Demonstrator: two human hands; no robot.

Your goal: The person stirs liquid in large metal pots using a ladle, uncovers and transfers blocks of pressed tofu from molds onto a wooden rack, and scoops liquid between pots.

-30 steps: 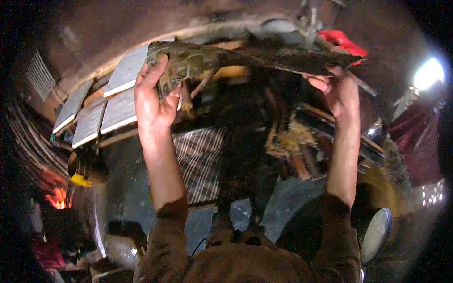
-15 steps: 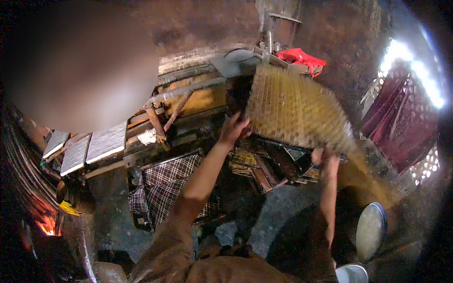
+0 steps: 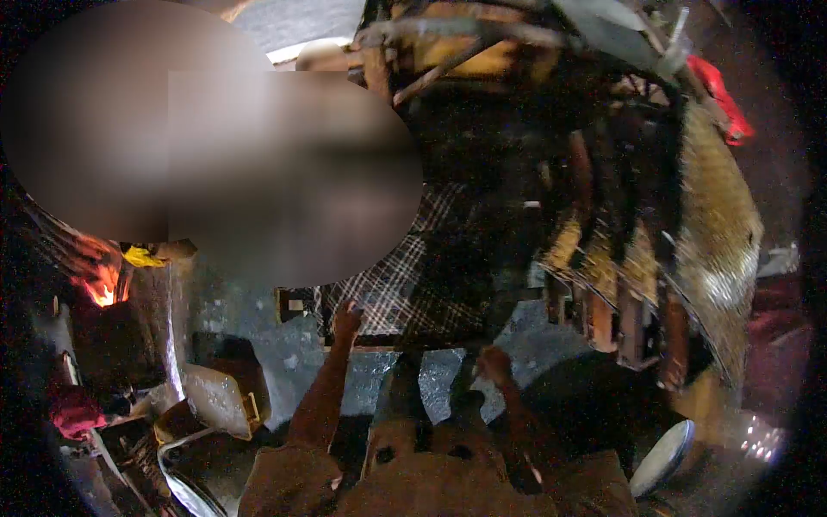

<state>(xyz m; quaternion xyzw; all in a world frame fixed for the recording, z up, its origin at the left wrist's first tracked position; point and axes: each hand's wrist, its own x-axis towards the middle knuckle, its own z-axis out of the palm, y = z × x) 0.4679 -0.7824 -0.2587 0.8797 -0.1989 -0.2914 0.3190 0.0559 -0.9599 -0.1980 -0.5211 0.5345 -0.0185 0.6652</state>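
My left hand (image 3: 347, 320) reaches to the near edge of a dark plaid cloth (image 3: 388, 289), its fingers overlapping the cloth's left corner. The cloth lies in a low wooden frame (image 3: 388, 348) at floor level. My right hand (image 3: 494, 364) hangs lower, just right of that frame, with loosely bent fingers and nothing visible in them. Both hands are dim and a little blurred. Off to the right, apart from my hands, a yellowish ribbed panel (image 3: 719, 224) stands on edge beside several similar panels (image 3: 600, 271).
A fire (image 3: 103, 291) burns at the left, near a yellowish container (image 3: 220, 401). At the lower right is a round pale lid or basin (image 3: 663, 457). Red cloth (image 3: 722, 99) lies at the upper right. A blurred area covers the upper left.
Both hands have let go of the ribbed panel, which now stands at the right. My hands have come down toward the plaid cloth, and the view has turned left and downward.
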